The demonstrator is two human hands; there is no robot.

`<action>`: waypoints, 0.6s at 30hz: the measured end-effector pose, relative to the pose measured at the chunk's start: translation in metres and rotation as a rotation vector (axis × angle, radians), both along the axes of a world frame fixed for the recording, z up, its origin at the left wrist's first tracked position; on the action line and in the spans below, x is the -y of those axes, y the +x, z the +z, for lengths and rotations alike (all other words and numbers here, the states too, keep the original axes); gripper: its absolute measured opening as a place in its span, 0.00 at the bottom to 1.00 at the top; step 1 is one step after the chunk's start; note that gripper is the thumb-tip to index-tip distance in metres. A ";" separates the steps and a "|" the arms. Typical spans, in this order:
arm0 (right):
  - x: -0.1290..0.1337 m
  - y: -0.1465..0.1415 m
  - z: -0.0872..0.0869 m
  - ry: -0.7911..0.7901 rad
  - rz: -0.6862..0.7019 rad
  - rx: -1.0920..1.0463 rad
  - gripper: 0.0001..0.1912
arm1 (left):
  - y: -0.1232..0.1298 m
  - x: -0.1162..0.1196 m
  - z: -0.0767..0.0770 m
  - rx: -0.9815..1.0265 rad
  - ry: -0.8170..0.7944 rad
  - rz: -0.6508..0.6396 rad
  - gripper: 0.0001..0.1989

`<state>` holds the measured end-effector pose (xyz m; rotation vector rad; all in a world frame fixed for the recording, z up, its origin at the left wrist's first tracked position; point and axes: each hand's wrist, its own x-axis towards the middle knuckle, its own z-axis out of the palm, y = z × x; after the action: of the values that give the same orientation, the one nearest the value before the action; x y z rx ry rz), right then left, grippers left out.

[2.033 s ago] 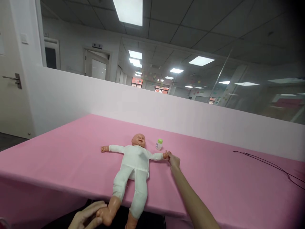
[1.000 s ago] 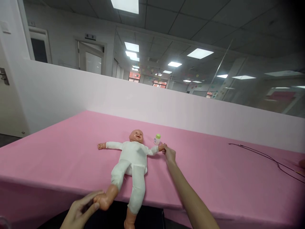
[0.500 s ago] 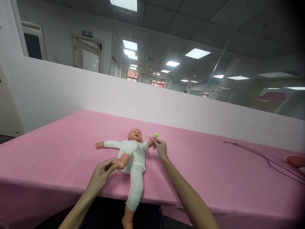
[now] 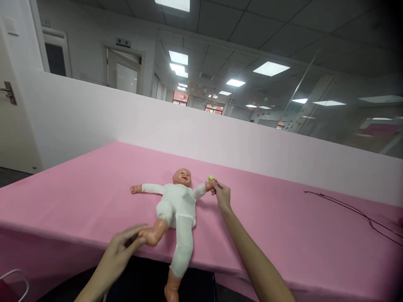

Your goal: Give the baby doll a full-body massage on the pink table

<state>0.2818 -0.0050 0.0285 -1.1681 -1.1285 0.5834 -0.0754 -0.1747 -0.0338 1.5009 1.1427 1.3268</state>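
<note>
A baby doll (image 4: 179, 201) in a white suit lies on its back on a pink-covered table (image 4: 258, 218). One of its legs hangs over the front edge; the other is bent outward to the left. My left hand (image 4: 121, 247) grips the foot of that bent leg between thumb and fingers. On the other side, my right hand (image 4: 221, 193) pinches the doll's hand, with that arm stretched out. Just behind those fingers a small light-green object (image 4: 210, 178) shows, partly hidden.
Thin black cables (image 4: 349, 206) run over the right part of the table. A low white wall (image 4: 220, 138) stands behind it, with glass above. Something dark sits below the front edge. A white cord (image 4: 23, 274) curves at the lower left.
My left hand has moved down and left with the doll's foot, so that leg is straighter. The doll's held arm reaches out further with my right hand. The view has shifted slightly.
</note>
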 end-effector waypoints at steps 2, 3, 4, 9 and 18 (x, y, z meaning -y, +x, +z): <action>0.013 -0.028 0.004 0.006 0.122 0.102 0.22 | 0.017 -0.030 0.020 0.038 0.042 -0.074 0.22; 0.021 -0.041 0.001 0.003 0.199 0.163 0.20 | 0.026 -0.045 0.027 0.065 0.055 -0.115 0.21; 0.029 -0.054 -0.006 0.008 0.266 0.224 0.19 | 0.035 -0.060 0.032 0.092 0.064 -0.132 0.21; 0.036 -0.062 -0.026 -0.016 0.285 0.229 0.20 | 0.051 -0.091 0.028 0.169 0.045 -0.145 0.25; -0.032 0.057 -0.022 -0.266 -0.240 -0.171 0.17 | -0.002 0.041 -0.052 -0.018 -0.106 -0.129 0.23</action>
<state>0.3386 0.0271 0.0067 -1.4304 -0.7671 0.6462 -0.0779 -0.2161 -0.0854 1.4862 1.0916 1.1504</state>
